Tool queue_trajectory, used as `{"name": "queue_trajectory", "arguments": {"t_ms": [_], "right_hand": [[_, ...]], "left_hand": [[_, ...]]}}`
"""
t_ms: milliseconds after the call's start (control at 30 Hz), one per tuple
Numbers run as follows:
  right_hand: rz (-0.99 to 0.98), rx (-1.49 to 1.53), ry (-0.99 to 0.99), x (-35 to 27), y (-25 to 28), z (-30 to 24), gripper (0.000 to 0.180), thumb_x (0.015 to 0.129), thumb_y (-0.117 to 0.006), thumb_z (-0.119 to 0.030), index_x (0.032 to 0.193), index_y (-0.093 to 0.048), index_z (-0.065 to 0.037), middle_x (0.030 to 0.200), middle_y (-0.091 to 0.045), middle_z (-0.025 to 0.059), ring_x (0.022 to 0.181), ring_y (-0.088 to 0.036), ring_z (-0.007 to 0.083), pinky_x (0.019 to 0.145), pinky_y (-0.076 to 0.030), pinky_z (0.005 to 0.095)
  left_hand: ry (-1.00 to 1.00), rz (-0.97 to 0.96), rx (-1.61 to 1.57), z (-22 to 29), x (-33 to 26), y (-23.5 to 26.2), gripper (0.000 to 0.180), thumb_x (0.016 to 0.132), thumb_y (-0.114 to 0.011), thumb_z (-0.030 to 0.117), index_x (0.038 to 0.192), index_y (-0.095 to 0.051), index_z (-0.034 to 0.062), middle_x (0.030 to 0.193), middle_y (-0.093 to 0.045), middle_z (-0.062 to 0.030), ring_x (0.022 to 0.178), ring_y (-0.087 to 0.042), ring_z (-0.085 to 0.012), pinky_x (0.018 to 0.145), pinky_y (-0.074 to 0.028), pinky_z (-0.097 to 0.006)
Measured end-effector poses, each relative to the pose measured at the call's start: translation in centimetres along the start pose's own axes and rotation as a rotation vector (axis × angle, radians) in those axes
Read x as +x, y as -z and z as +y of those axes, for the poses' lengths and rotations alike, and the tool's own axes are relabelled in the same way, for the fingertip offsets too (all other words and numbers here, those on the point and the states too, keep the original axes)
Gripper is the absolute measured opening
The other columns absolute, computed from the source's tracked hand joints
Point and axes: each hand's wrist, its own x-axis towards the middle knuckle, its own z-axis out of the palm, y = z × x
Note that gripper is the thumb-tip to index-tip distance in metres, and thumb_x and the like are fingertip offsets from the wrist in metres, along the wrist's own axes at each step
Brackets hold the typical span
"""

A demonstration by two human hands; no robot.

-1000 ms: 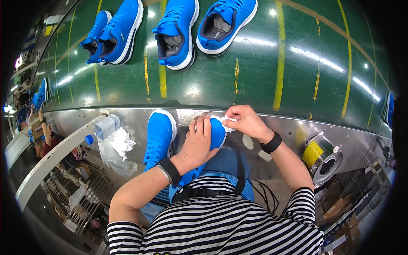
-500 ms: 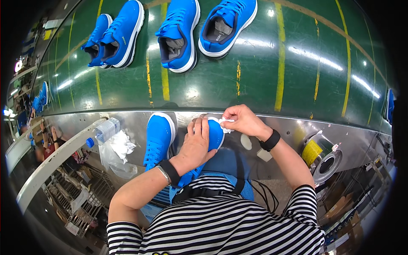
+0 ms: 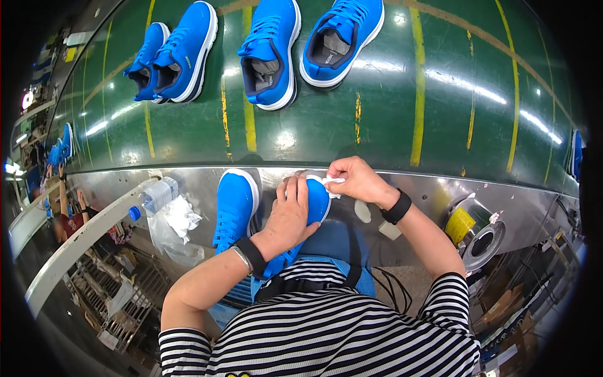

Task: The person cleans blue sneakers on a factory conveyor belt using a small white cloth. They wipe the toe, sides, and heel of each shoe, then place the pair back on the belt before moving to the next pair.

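My left hand (image 3: pixel 290 210) lies over a blue sneaker (image 3: pixel 312 207) and holds it against the metal ledge (image 3: pixel 427 195) in front of me. Pinched in my right hand (image 3: pixel 358 181) is a small white cloth (image 3: pixel 331 183), which touches the shoe's white toe edge. A second blue sneaker (image 3: pixel 233 207) rests on the ledge just left of the held one, toe pointing away from me.
A green conveyor belt (image 3: pixel 389 107) with yellow stripes carries several blue sneakers (image 3: pixel 270 53) at the top. On the left ledge lie a plastic water bottle (image 3: pixel 154 198) and crumpled white plastic (image 3: pixel 176 220). A yellow tape roll (image 3: pixel 460 225) sits to the right.
The sneakers on the belt have drifted slightly right. My hands stay on the held sneaker, with the cloth still at its toe.
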Motion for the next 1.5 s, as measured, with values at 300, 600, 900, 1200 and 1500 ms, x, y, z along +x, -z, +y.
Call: {"name": "queue_trajectory", "arguments": {"t_ms": [300, 600, 900, 1200, 1500], "right_hand": [[-0.009, 0.095, -0.032, -0.2, 0.2, 0.3, 0.011, 0.074, -0.066, -0.004, 0.078, -0.058, 0.002, 0.072, -0.059, 0.0015, 0.067, -0.054, 0.0066, 0.062, -0.045, 0.0220], [0.467, 0.210, 0.099, -6.3, 0.0, -0.9, 0.013, 0.077, -0.064, -0.010, 0.085, -0.059, -0.001, 0.074, -0.060, 0.0078, 0.069, -0.058, 0.0115, 0.062, -0.046, 0.0267], [1.081, -0.729, 0.041, -14.4, -1.8, 1.8, 0.019, 0.076, -0.059, -0.005, 0.094, -0.061, -0.006, 0.106, -0.051, 0.0137, 0.104, -0.044, 0.0309, 0.089, -0.035, 0.0395], [0.790, -0.193, 0.215, -14.3, -13.0, -1.1, 0.022, 0.080, -0.062, -0.011, 0.100, -0.060, 0.000, 0.087, -0.059, 0.0103, 0.076, -0.058, 0.0184, 0.068, -0.046, 0.0288], [0.635, -0.114, 0.292, -7.4, -25.1, 3.6, 0.100, 0.071, -0.074, -0.022, 0.141, -0.006, -0.001, 0.133, -0.034, 0.0215, 0.120, -0.041, 0.0255, 0.093, -0.040, 0.0378]], "left_hand": [[-0.010, 0.029, -0.001, 0.2, -0.1, 0.0, 0.098, 0.066, -0.073, 0.027, 0.128, -0.013, -0.0176, 0.128, -0.026, -0.0307, 0.114, -0.030, -0.0435, 0.100, -0.027, -0.046], [-0.040, 0.075, -0.068, -0.7, -0.8, -0.3, 0.101, 0.064, -0.075, 0.024, 0.131, -0.010, -0.0132, 0.127, -0.027, -0.0313, 0.115, -0.031, -0.0439, 0.100, -0.029, -0.045], [-0.023, 0.070, -0.176, -1.4, -1.9, 1.0, 0.102, 0.065, -0.075, 0.025, 0.136, -0.008, -0.0038, 0.126, -0.027, -0.0305, 0.117, -0.032, -0.0449, 0.101, -0.030, -0.046], [-0.179, 0.285, -0.237, -3.3, -8.6, 5.3, 0.081, 0.072, -0.070, 0.026, 0.131, -0.026, -0.0073, 0.128, -0.032, -0.0259, 0.118, -0.035, -0.0390, 0.099, -0.032, -0.041], [-0.007, 0.235, -0.953, -16.3, -16.5, -3.3, 0.091, 0.076, -0.068, 0.036, 0.135, -0.015, -0.0081, 0.136, -0.027, -0.0230, 0.127, -0.028, -0.0270, 0.101, -0.030, -0.038]]}}
